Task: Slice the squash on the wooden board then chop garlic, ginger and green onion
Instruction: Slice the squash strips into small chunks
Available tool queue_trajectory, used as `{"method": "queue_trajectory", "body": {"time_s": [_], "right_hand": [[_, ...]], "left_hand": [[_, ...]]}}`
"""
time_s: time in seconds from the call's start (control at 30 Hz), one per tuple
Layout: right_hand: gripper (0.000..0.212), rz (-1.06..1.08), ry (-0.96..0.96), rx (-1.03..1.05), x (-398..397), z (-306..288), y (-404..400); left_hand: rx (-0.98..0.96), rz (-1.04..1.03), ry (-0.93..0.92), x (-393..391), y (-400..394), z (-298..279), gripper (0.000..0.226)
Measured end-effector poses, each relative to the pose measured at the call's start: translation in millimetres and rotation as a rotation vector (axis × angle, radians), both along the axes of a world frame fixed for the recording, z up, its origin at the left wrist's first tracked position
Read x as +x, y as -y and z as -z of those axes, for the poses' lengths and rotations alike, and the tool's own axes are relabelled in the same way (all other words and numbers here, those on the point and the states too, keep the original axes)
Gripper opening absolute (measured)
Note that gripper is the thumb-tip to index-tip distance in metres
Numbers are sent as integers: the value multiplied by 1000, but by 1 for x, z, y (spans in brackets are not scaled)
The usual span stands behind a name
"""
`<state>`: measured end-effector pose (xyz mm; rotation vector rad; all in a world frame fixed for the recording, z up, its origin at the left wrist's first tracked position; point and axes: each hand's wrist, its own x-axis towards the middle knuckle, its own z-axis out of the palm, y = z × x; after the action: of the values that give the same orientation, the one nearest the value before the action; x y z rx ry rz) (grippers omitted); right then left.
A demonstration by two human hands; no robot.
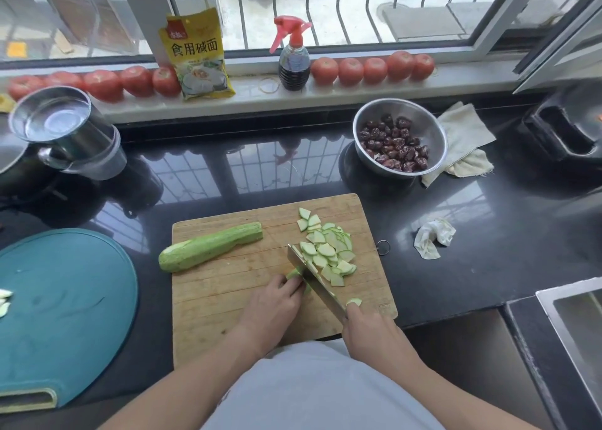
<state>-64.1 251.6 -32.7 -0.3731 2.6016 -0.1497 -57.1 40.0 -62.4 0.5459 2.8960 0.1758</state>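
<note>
Fingers of the left hand (275, 302) curl down on a short pale-green squash piece (294, 274), pinning it to the scratched rectangular wooden board (228, 286). Just right of those fingertips stands a steel cleaver (314, 276), its handle gripped in the right hand (368, 328). Beyond the blade, touching it, lies a heap of cut squash slices (329, 250). A long squash half (210, 247) rests apart, up-left of the left hand.

Squash half (211, 247) lies flat on wooden board (228, 296), left; slices (329, 250) piled right.
</note>
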Motion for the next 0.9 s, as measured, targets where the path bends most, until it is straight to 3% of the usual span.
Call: {"method": "queue_trajectory", "body": {"time_s": [0.3,0.57,0.9], "right_hand": [[13,-20,42,12,-5,18,21],[17,109,-13,-169,-5,19,16],[10,-4,20,-43,1,4,16]], "left_hand": [[32,-17,116,-1,4,5,62],[36,1,88,1,9,7,48],[22,12,71,0,7,11,53]]}}
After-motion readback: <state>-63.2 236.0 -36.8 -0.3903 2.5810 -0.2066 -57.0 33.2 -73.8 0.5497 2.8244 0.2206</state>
